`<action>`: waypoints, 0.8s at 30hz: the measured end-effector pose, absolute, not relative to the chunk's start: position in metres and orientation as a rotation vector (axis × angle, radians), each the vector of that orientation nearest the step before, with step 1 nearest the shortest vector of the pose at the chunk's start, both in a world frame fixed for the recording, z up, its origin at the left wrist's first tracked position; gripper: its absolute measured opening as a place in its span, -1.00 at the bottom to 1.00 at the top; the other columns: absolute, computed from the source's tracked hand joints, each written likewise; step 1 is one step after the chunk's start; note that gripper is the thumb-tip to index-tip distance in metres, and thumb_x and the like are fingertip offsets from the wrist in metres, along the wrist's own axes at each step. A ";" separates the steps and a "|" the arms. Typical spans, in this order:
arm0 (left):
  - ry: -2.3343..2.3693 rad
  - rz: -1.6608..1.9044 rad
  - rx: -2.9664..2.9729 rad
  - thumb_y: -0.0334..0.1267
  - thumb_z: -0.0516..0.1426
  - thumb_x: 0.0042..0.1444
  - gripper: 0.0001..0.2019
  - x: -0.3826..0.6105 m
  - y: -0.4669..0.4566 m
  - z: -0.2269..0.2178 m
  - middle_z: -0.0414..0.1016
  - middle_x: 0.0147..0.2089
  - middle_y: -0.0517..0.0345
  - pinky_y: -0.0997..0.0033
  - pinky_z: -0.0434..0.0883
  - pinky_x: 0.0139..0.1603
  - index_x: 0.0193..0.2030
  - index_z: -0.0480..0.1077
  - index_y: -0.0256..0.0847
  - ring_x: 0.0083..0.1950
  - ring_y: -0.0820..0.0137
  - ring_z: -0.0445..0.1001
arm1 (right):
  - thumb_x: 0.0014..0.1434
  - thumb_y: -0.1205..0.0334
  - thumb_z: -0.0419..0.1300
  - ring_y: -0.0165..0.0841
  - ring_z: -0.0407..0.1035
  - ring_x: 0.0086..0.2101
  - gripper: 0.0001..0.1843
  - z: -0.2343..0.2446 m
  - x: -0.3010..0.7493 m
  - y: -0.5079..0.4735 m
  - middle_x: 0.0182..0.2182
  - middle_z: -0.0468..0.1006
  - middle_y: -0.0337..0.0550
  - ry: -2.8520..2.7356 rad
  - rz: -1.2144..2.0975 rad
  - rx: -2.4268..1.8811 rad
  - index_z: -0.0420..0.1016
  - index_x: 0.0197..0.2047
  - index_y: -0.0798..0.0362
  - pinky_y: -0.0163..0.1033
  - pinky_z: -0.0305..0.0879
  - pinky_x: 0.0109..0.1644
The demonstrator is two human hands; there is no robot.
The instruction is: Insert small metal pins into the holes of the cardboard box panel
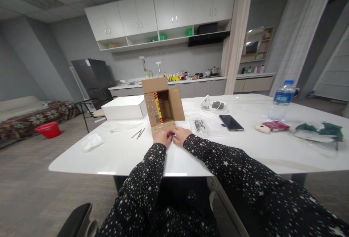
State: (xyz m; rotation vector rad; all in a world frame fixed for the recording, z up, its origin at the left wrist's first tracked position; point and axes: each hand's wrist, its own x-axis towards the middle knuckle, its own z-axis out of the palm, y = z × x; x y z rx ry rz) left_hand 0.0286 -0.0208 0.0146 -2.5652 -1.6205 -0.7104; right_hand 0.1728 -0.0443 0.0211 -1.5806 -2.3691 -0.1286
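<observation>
A brown cardboard box (168,108) stands open toward me on the white table, its flaps spread. Small shiny studs dot its left flap and front flap, and a red and yellow strip runs along the left side of the opening. On the front flap, my left hand (163,137) is closed at the flap's edge. My right hand (180,136) meets it there, fingers bent and pinched together at the same flap. Whatever lies between the right fingertips is hidden. Left of the box are tweezers-like thin metal tools (138,133).
A white box (124,107) is behind on the left, crumpled tissue (92,142) nearer. To the right lie a clear packet (200,127), a phone (231,123), a dark pink pack (276,126) and a green-and-white item (317,132). A water bottle (282,100) stands far right.
</observation>
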 end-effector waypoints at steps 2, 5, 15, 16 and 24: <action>-1.628 -0.732 -2.572 -0.33 0.04 -0.01 -0.77 0.029 -0.022 0.015 0.52 -0.25 0.15 0.37 0.35 -0.12 -0.25 0.48 -0.10 -0.20 0.33 0.45 | 0.16 0.12 -0.04 -0.21 0.30 -0.12 -0.62 0.020 0.174 -0.042 -0.11 0.45 -0.05 -2.382 -0.180 -1.542 0.39 -0.01 0.02 -0.16 0.21 -0.10; -1.643 -0.744 -2.566 -0.32 0.05 -0.01 -0.78 0.029 -0.023 0.016 0.51 -0.27 0.15 0.36 0.36 -0.12 -0.26 0.48 -0.09 -0.20 0.33 0.45 | 0.16 0.14 -0.03 -0.19 0.26 -0.11 -0.64 0.019 0.174 -0.039 -0.14 0.45 0.00 -2.409 -0.209 -1.509 0.42 -0.05 0.07 -0.14 0.17 -0.06; -1.667 -0.733 -2.559 -0.31 0.05 0.00 -0.78 0.030 -0.024 0.017 0.51 -0.27 0.16 0.34 0.37 -0.09 -0.26 0.49 -0.08 -0.18 0.32 0.45 | 0.14 0.14 -0.01 -0.18 0.22 -0.13 -0.66 0.017 0.175 -0.039 -0.17 0.44 0.01 -2.390 -0.258 -1.486 0.44 -0.10 0.08 -0.14 0.14 -0.11; -1.665 -0.733 -2.559 -0.32 0.05 -0.01 -0.78 0.030 -0.024 0.017 0.51 -0.27 0.16 0.34 0.37 -0.09 -0.25 0.49 -0.08 -0.18 0.33 0.45 | 0.15 0.13 -0.01 -0.18 0.21 -0.13 -0.66 0.017 0.175 -0.039 -0.17 0.44 0.01 -2.392 -0.248 -1.491 0.43 -0.10 0.08 -0.13 0.13 -0.11; -1.662 -0.751 -2.559 -0.32 0.05 -0.01 -0.78 0.029 -0.023 0.015 0.50 -0.24 0.15 0.34 0.35 -0.06 -0.25 0.48 -0.09 -0.14 0.33 0.43 | 0.15 0.13 -0.01 -0.18 0.20 -0.13 -0.67 0.017 0.175 -0.038 -0.16 0.44 -0.01 -2.398 -0.234 -1.509 0.42 -0.09 0.06 -0.15 0.12 -0.12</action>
